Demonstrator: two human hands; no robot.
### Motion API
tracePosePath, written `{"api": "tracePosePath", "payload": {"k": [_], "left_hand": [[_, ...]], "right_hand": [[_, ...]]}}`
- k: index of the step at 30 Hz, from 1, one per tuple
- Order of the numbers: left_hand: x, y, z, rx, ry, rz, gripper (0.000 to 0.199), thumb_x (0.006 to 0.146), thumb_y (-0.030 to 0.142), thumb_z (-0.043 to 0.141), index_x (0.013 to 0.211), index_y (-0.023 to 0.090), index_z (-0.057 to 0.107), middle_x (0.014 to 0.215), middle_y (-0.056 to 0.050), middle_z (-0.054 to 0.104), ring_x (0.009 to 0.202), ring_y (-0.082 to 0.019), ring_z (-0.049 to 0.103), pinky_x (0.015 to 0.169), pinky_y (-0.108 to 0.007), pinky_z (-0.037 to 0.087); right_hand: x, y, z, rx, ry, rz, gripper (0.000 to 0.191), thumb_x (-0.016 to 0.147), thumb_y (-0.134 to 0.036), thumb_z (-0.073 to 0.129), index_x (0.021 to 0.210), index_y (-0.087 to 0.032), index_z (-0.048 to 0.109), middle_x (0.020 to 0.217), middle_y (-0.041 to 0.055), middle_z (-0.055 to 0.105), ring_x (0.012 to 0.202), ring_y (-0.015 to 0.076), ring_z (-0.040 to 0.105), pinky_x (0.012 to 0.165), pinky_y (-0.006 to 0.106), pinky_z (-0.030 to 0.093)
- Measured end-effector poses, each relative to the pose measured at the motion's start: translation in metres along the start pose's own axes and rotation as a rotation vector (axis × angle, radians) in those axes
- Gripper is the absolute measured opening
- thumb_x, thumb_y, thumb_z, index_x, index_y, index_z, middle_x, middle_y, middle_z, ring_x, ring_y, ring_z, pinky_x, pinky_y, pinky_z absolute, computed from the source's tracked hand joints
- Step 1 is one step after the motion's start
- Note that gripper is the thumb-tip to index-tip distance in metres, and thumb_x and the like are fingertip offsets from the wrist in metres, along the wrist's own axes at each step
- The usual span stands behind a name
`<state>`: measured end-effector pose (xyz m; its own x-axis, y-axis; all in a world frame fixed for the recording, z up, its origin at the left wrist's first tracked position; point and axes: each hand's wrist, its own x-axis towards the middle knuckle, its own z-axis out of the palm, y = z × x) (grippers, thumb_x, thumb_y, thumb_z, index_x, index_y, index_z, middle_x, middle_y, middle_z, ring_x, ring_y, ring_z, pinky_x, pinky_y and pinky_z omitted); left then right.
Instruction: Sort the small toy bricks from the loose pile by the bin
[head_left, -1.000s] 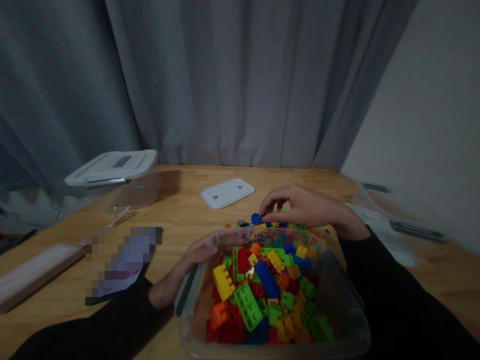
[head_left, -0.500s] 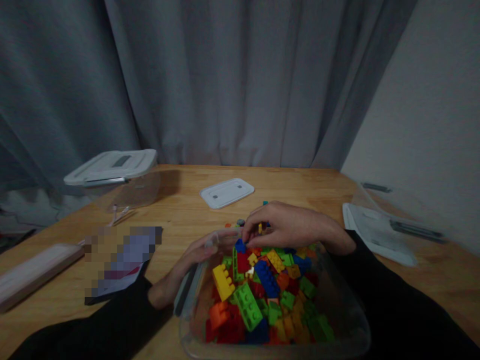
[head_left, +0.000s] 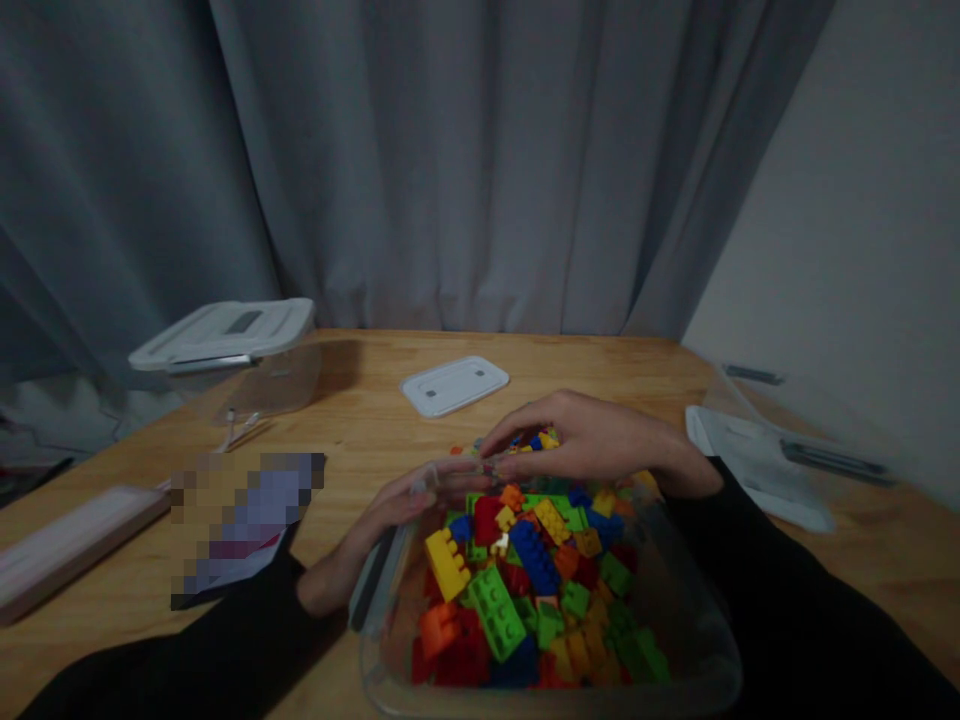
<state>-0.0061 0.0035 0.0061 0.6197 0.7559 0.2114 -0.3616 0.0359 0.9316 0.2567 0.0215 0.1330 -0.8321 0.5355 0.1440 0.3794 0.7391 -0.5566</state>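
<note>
Toy bricks [head_left: 525, 570] heap in a clear plastic bin [head_left: 390, 680]; the left hand [head_left: 405, 500] lies open along its left rim, steadying it well. The right hand [head_left: 592, 440] arches, curled, over a small pile of bricks [head_left: 536, 440] at the far rim, any grip unclear. A white lid [head_left: 454, 386] lies beyond on the bench [head_left: 375, 400].
</note>
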Motion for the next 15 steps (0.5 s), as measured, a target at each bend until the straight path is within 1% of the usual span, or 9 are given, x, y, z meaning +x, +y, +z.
{"api": "tracePosePath", "payload": {"k": [4, 7, 9, 11, 13, 15], "left_hand": [[0.001, 0.000, 0.003, -0.034, -0.027, -0.019, 0.052, 0.093, 0.031, 0.053, 0.141, 0.015, 0.060, 0.145, -0.017, 0.063, 0.141, -0.042, 0.049, 0.122, -0.060, 0.026], [0.000, -0.002, 0.005, -0.076, -0.027, -0.025, 0.052, 0.093, 0.031, 0.051, 0.141, 0.014, 0.060, 0.146, -0.018, 0.062, 0.143, -0.042, 0.047, 0.123, -0.061, 0.025], [0.000, -0.003, 0.006, -0.109, -0.015, -0.021, 0.052, 0.093, 0.032, 0.050, 0.141, 0.015, 0.061, 0.146, -0.018, 0.061, 0.143, -0.042, 0.046, 0.123, -0.061, 0.025], [0.001, -0.005, 0.008, -0.123, -0.017, -0.020, 0.053, 0.092, 0.034, 0.051, 0.141, 0.016, 0.061, 0.148, -0.017, 0.060, 0.144, -0.043, 0.045, 0.123, -0.062, 0.025], [0.003, -0.007, 0.010, -0.115, -0.031, -0.019, 0.054, 0.091, 0.036, 0.053, 0.141, 0.017, 0.061, 0.148, -0.016, 0.061, 0.143, -0.043, 0.046, 0.122, -0.063, 0.026], [0.005, -0.009, 0.013, -0.099, -0.039, -0.022, 0.054, 0.090, 0.037, 0.055, 0.141, 0.018, 0.062, 0.148, -0.016, 0.061, 0.142, -0.044, 0.047, 0.122, -0.063, 0.027]], "right_hand": [[-0.016, 0.007, -0.010, -0.044, 0.103, 0.117, 0.033, 0.096, -0.041, 0.064, 0.123, -0.024, 0.074, 0.123, 0.0035, 0.076, 0.112, 0.0193, 0.070, 0.098, 0.030, 0.052], [-0.037, 0.024, -0.011, 0.012, 0.150, 0.207, 0.037, 0.094, -0.042, 0.066, 0.127, -0.026, 0.071, 0.130, 0.0041, 0.072, 0.118, 0.0224, 0.067, 0.103, 0.036, 0.051], [-0.055, 0.038, -0.006, 0.114, 0.175, 0.247, 0.041, 0.093, -0.045, 0.068, 0.130, -0.028, 0.069, 0.136, 0.0052, 0.069, 0.124, 0.0255, 0.064, 0.107, 0.042, 0.050], [-0.075, 0.050, 0.003, 0.277, 0.189, 0.275, 0.045, 0.094, -0.045, 0.067, 0.135, -0.028, 0.066, 0.141, 0.0060, 0.066, 0.129, 0.0262, 0.062, 0.112, 0.047, 0.047], [-0.093, 0.057, 0.014, 0.502, 0.179, 0.298, 0.051, 0.096, -0.042, 0.064, 0.145, -0.030, 0.056, 0.149, 0.0065, 0.060, 0.137, 0.0256, 0.056, 0.116, 0.049, 0.043], [-0.107, 0.061, 0.024, 0.618, 0.202, 0.328, 0.054, 0.096, -0.039, 0.065, 0.148, -0.031, 0.052, 0.153, 0.0069, 0.057, 0.142, 0.0261, 0.051, 0.120, 0.051, 0.038]]}}
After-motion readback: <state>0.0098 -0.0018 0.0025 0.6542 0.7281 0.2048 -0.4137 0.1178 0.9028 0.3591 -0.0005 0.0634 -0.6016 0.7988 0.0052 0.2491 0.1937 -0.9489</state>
